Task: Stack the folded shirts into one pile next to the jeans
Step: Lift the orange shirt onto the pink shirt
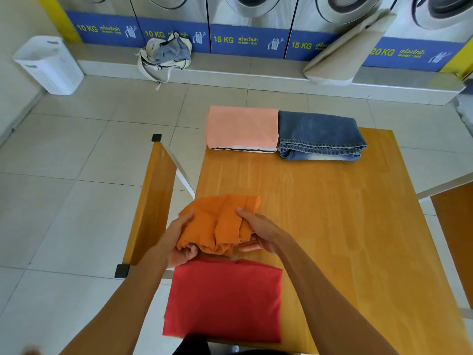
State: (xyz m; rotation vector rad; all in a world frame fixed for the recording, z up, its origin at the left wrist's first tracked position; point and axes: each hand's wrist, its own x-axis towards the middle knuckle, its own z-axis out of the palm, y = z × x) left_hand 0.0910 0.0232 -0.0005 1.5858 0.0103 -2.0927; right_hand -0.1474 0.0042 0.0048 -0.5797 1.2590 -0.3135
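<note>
Both hands' fingers [190,217] grip orange shirt [217,224] above red shirt [225,301]; pink shirt [242,126] touches jeans [317,133]

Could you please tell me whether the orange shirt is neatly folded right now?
No, the orange shirt is bunched and creased, gripped by the left hand and right hand.

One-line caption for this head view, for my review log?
Both hands, left hand and right hand, grip a bunched orange shirt above a folded red shirt; pink shirt lies beside jeans.
</note>
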